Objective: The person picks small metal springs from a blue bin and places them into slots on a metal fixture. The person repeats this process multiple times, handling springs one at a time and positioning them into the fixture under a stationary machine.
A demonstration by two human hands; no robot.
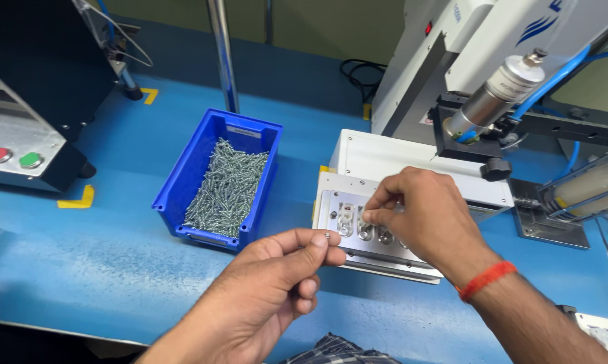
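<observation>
Screw (326, 235) between left grip's fingertips (317, 244)

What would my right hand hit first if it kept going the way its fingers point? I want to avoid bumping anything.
Probably the metal fixture plate: the right hand has its fingertips angled down at the plate's row of small parts, seemingly touching or just above; depth is unclear.

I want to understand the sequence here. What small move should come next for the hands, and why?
Probably the left hand passes its small silver piece toward the metal fixture plate: the right hand is already pinching at one socket there, and other sockets beside it look occupied.
</observation>
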